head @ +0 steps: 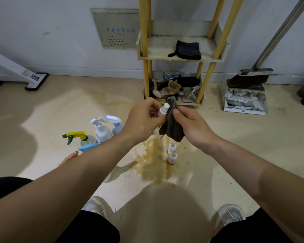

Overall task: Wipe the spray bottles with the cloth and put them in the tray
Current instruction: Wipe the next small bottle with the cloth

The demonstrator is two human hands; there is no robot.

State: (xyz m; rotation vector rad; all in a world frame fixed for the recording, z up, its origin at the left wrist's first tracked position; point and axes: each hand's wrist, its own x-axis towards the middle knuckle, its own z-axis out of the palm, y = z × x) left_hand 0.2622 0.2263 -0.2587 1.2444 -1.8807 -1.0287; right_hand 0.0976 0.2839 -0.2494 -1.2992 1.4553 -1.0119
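Note:
My left hand (144,118) grips a small white spray bottle (162,110), held tilted above the floor. My right hand (191,125) presses a dark grey cloth (172,127) against the bottle's right side, and the cloth hangs down below both hands. Two small white bottles (172,152) stand upright on the floor under the cloth. Several larger trigger spray bottles stand to the left: a yellow-and-green-topped clear one (82,137), a white one (101,128), a pale blue one (116,124), and a blue-topped one (89,146) partly hidden by my left forearm.
A yellow-framed shelf (181,57) stands against the wall ahead, a black folded cloth (187,50) on its middle tray and clutter on the bottom one. A dustpan with broom (244,95) sits at right. A brown stain (153,155) marks the floor. My shoes are below.

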